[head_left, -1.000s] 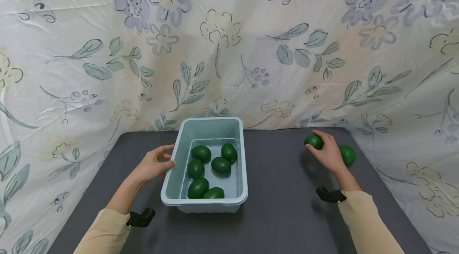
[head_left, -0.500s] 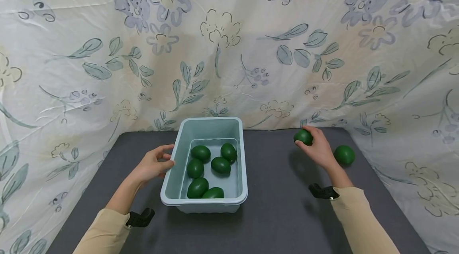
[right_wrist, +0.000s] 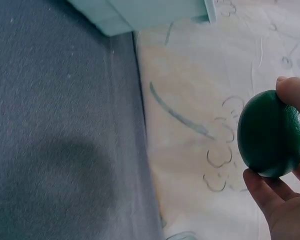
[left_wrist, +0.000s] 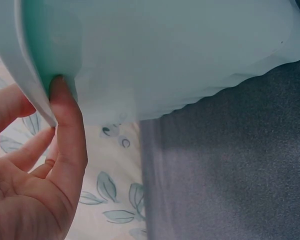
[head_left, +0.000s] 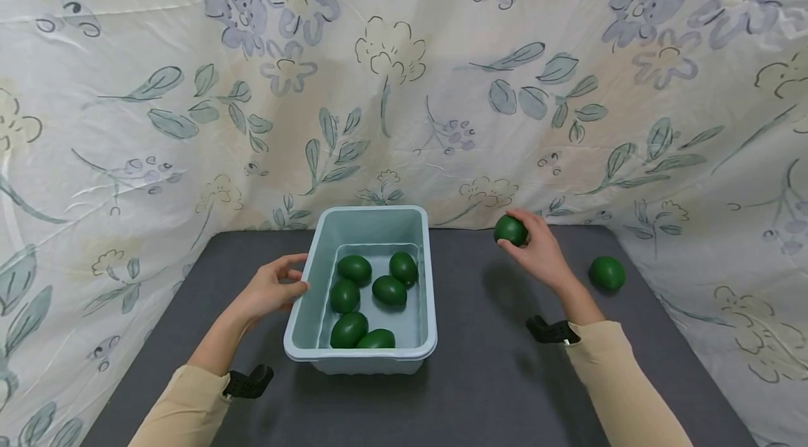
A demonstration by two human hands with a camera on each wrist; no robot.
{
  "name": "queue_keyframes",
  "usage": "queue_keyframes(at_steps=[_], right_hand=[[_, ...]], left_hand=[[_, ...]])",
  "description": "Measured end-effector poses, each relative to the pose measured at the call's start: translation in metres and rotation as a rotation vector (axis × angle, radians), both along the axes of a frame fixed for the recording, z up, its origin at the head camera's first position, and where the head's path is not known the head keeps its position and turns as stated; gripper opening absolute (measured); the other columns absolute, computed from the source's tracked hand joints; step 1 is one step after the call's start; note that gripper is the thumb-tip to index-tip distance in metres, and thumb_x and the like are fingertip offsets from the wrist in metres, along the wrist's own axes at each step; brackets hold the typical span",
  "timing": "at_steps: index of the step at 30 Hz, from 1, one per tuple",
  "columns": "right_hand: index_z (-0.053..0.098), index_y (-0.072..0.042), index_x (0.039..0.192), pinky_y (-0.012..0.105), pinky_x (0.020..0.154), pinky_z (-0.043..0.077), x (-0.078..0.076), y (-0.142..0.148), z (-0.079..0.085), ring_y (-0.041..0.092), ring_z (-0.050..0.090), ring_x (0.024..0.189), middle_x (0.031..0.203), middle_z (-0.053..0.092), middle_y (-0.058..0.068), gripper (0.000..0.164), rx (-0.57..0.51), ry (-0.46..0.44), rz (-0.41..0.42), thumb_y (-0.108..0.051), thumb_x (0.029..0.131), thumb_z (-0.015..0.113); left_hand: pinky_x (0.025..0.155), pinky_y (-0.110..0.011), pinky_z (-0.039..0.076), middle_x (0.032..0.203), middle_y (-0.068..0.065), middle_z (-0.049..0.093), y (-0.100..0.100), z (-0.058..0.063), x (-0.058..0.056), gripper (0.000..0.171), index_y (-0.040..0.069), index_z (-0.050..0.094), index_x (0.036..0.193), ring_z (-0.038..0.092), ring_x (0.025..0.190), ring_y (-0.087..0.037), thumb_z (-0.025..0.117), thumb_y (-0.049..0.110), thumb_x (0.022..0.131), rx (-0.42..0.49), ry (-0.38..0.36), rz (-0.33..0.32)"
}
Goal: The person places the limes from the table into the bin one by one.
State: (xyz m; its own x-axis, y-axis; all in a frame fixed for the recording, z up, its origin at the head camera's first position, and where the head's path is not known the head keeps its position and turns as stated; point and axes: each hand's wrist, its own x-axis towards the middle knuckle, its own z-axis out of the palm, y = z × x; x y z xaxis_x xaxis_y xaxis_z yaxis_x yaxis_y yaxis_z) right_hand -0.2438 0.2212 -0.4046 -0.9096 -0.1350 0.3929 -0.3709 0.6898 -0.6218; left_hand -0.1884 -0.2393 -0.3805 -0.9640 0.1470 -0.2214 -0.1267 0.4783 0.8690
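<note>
My right hand point(head_left: 536, 250) holds a dark green, egg-shaped fruit point(head_left: 510, 230) between thumb and fingers, raised over the table to the right of the pale blue plastic bin point(head_left: 431, 292). In the right wrist view the smooth, glossy fruit point(right_wrist: 270, 135) shows its long side, with fingertips at its top and underside. My left hand point(head_left: 268, 292) grips the bin's left rim; the left wrist view has digits on both sides of that rim point(left_wrist: 27, 55). Inside the bin lie several similar green fruits point(head_left: 388, 291), spread over its floor.
Another green fruit point(head_left: 607, 274) rests on the dark grey table point(head_left: 480, 391) near its right edge. A flower-printed cloth point(head_left: 391, 117) hangs behind the table and along both sides. Each wrist carries a black strap-on device point(head_left: 552, 330).
My right hand has carried its fruit leftward and slightly up, away from the fruit at the table's right edge and closer to the bin. The left hand and bin stay in place.
</note>
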Motion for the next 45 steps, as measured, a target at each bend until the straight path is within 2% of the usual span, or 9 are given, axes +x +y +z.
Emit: queue_keyframes(at_steps=[10, 19, 28, 37, 45], right_hand=[[0.042, -0.008, 0.134, 0.053, 0.078, 0.048, 0.004, -0.021, 0.013, 0.039, 0.046, 0.111, 0.137, 0.033, 0.022, 0.059, -0.017, -0.010, 0.059, -0.014, 0.082, 0.069], [0.043, -0.006, 0.134, 0.052, 0.079, 0.049, 0.009, -0.039, 0.025, 0.037, 0.043, 0.115, 0.139, 0.033, 0.020, 0.060, -0.020, 0.021, 0.134, -0.013, 0.081, 0.070], [0.045, -0.008, 0.133, 0.044, 0.082, 0.050, 0.015, -0.059, 0.036, 0.031, 0.047, 0.115, 0.140, 0.033, 0.014, 0.058, 0.003, 0.033, 0.221, -0.014, 0.081, 0.070], [0.045, -0.011, 0.133, 0.043, 0.085, 0.050, 0.024, -0.076, 0.049, 0.029, 0.045, 0.116, 0.141, 0.034, 0.011, 0.059, 0.014, 0.013, 0.287, -0.017, 0.080, 0.071], [0.046, -0.011, 0.133, 0.037, 0.082, 0.051, 0.025, -0.097, 0.058, 0.025, 0.047, 0.115, 0.139, 0.036, 0.011, 0.058, 0.035, 0.047, 0.404, -0.018, 0.080, 0.071]], left_hand=[[0.069, -0.041, 0.055, 0.109, -0.019, 0.050, 0.000, 0.000, 0.000, 0.061, 0.008, 0.032, 0.142, 0.060, 0.085, -0.021, 0.060, 0.011, 0.088, -0.012, 0.008, -0.006], [0.069, -0.041, 0.055, 0.110, -0.019, 0.051, 0.000, 0.001, 0.001, 0.061, 0.008, 0.032, 0.142, 0.060, 0.086, -0.021, 0.060, 0.012, 0.088, -0.012, 0.006, -0.008], [0.067, -0.040, 0.055, 0.110, -0.020, 0.051, 0.000, 0.000, 0.000, 0.061, 0.007, 0.032, 0.141, 0.060, 0.085, -0.021, 0.060, 0.012, 0.088, -0.014, 0.016, -0.009], [0.067, -0.039, 0.055, 0.110, -0.020, 0.051, 0.000, 0.000, 0.000, 0.061, 0.008, 0.032, 0.142, 0.060, 0.086, -0.021, 0.059, 0.012, 0.088, -0.013, 0.012, 0.001], [0.067, -0.039, 0.055, 0.111, -0.019, 0.051, 0.000, 0.000, 0.000, 0.061, 0.008, 0.032, 0.142, 0.060, 0.086, -0.021, 0.060, 0.013, 0.087, -0.021, 0.003, 0.006]])
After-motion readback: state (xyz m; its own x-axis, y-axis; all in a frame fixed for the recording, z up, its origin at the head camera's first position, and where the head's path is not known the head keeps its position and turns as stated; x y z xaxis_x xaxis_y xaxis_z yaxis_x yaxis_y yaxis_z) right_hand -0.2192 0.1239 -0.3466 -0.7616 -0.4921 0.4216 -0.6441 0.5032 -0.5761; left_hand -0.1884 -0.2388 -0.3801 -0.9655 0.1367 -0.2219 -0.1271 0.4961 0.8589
